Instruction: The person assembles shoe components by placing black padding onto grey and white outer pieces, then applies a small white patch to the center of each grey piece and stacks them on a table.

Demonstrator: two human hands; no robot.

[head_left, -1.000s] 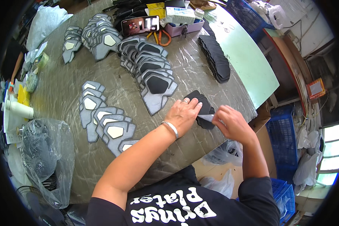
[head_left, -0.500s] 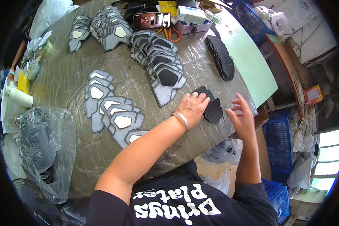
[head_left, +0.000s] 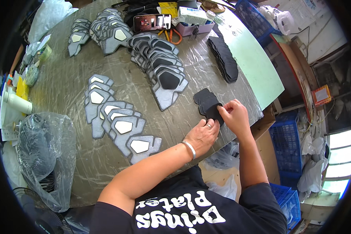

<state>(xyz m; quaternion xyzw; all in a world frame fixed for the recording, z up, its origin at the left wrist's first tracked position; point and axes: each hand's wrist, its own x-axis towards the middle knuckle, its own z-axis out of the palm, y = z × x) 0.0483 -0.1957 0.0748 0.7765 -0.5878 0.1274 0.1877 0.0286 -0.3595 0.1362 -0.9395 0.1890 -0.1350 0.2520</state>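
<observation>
A small fanned pile of flat black pads (head_left: 202,96) lies on the table in front of me. My right hand (head_left: 236,117) pinches the right edge of the top black pad (head_left: 212,110) between thumb and fingers. At that pad's near edge, my left hand (head_left: 202,137) has its fingers drawn together on it; the thumb is partly hidden. Up and left of the pile runs an overlapping row of grey shaped pieces with black centres (head_left: 169,80). Grey pieces with white centres (head_left: 123,126) lie in another row to the left.
A long stack of black pads (head_left: 223,58) lies at the far right. Behind are a phone (head_left: 152,23), orange-handled scissors (head_left: 176,38) and a purple box (head_left: 195,29). More grey pieces (head_left: 112,31) sit far left. A clear plastic bag (head_left: 46,156) stands near left.
My right hand has come in leftward and taken the edge of a black pad. My left hand has slid nearer to me, from the pile's top to its near edge.
</observation>
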